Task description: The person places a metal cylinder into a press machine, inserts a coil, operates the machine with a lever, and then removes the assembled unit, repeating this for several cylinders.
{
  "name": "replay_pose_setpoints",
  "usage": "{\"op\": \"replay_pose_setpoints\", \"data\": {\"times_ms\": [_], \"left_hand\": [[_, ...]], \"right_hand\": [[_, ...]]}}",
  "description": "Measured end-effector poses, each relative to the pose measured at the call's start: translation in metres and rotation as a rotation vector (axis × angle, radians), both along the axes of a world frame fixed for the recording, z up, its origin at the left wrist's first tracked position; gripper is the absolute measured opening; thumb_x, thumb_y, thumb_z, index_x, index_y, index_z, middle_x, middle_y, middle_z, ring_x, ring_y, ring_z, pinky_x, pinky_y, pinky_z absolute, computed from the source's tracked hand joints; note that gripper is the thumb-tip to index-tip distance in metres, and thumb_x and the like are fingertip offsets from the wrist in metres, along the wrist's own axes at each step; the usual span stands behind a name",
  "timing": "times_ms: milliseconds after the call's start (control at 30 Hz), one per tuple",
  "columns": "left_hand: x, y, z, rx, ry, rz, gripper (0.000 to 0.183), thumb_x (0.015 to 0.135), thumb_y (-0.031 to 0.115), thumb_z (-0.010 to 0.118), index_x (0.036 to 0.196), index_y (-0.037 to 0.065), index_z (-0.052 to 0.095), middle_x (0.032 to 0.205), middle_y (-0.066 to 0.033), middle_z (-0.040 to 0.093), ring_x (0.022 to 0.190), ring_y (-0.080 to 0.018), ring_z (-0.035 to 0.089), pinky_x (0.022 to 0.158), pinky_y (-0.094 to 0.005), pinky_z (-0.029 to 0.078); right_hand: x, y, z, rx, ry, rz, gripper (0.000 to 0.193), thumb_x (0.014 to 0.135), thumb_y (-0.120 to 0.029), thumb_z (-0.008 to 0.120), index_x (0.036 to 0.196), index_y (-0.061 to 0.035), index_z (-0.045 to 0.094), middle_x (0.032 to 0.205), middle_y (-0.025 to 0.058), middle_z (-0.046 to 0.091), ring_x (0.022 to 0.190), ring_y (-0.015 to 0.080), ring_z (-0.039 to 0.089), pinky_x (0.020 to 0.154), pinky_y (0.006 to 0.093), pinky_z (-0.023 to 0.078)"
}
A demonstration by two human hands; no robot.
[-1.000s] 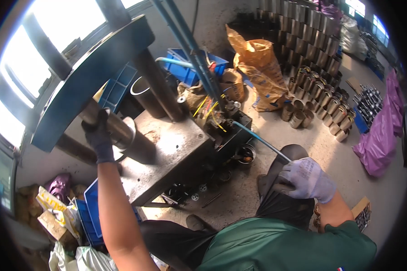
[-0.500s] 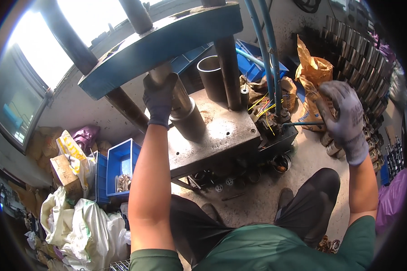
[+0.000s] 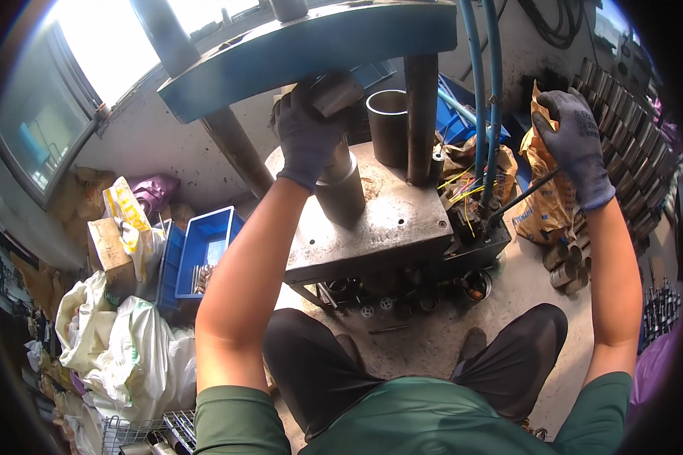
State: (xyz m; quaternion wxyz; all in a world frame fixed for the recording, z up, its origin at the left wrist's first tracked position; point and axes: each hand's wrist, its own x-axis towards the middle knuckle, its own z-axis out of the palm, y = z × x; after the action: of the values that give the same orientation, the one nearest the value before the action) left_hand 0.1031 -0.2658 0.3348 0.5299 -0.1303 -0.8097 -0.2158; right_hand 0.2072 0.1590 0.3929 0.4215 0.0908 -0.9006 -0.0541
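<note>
Left hand (image 3: 308, 140) is clamped on the plug (image 3: 338, 93), now tilted beneath the beam (image 3: 319, 61) and above the tube (image 3: 340, 196) on the bed (image 3: 383, 216), so apparently loose, while the lever (image 3: 525, 193) slopes higher than before, right hand (image 3: 573, 136) well apart at its end, grip unclear.

Daylight glares through a window (image 3: 106, 49) above a scuffed pale wall (image 3: 148, 144) and sun-patched, stained floor (image 3: 410, 353).
</note>
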Motion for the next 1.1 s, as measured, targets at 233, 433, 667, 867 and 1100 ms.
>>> {"op": "replay_pose_setpoints", "data": {"times_ms": [233, 433, 667, 867, 1100], "left_hand": [[0.074, 0.033, -0.050, 0.091, 0.182, -0.392, 0.099, 0.064, 0.019, 0.094, 0.149, 0.004, 0.046, 0.126, -0.0196, 0.061, 0.112, -0.0389, 0.063, 0.094, -0.0466, 0.054], [0.132, -0.009, -0.133, 0.381, -0.300, -0.533, 0.099, 0.073, 0.018, 0.092, 0.155, 0.002, 0.039, 0.118, -0.0130, 0.063, 0.111, -0.0255, 0.065, 0.093, -0.0406, 0.055], [0.114, -0.070, -0.162, 0.370, -0.681, -0.231, 0.072, 0.075, 0.038, 0.090, 0.132, 0.006, 0.059, 0.120, -0.0178, 0.066, 0.109, -0.0334, 0.067, 0.096, -0.0431, 0.055], [0.107, -0.093, -0.164, 0.082, -0.734, 0.146, 0.063, 0.074, 0.037, 0.086, 0.128, 0.015, 0.063, 0.128, -0.0143, 0.062, 0.123, -0.0350, 0.058, 0.105, -0.0442, 0.049], [0.092, -0.146, -0.167, 0.254, -0.682, 0.474, 0.062, 0.076, 0.039, 0.082, 0.131, 0.017, 0.065, 0.132, -0.0135, 0.062, 0.123, -0.0367, 0.057, 0.103, -0.0481, 0.050]], "right_hand": [[0.008, 0.003, -0.002, -0.113, -0.088, 0.014, 0.032, 0.097, -0.029, 0.070, 0.116, -0.0034, 0.071, 0.111, 0.0150, 0.072, 0.107, 0.0341, 0.069, 0.095, 0.0434, 0.055], [0.025, 0.005, -0.002, -0.160, -0.121, 0.087, 0.030, 0.097, -0.023, 0.070, 0.117, -0.0014, 0.071, 0.115, 0.0170, 0.072, 0.109, 0.0342, 0.070, 0.096, 0.0415, 0.054], [0.087, 0.012, -0.019, -0.144, -0.226, 0.107, 0.027, 0.094, -0.012, 0.071, 0.117, 0.0015, 0.070, 0.116, 0.0192, 0.071, 0.112, 0.0360, 0.067, 0.099, 0.0428, 0.052], [0.173, 0.023, -0.065, -0.001, -0.351, 0.173, 0.031, 0.085, -0.006, 0.074, 0.115, -0.0006, 0.068, 0.112, 0.0188, 0.069, 0.107, 0.0400, 0.065, 0.097, 0.0469, 0.051], [0.199, 0.000, -0.064, 0.192, -0.498, -0.012, 0.050, 0.084, -0.018, 0.072, 0.131, -0.0022, 0.061, 0.120, 0.0176, 0.065, 0.116, 0.0394, 0.060, 0.118, 0.0552, 0.035]]}}
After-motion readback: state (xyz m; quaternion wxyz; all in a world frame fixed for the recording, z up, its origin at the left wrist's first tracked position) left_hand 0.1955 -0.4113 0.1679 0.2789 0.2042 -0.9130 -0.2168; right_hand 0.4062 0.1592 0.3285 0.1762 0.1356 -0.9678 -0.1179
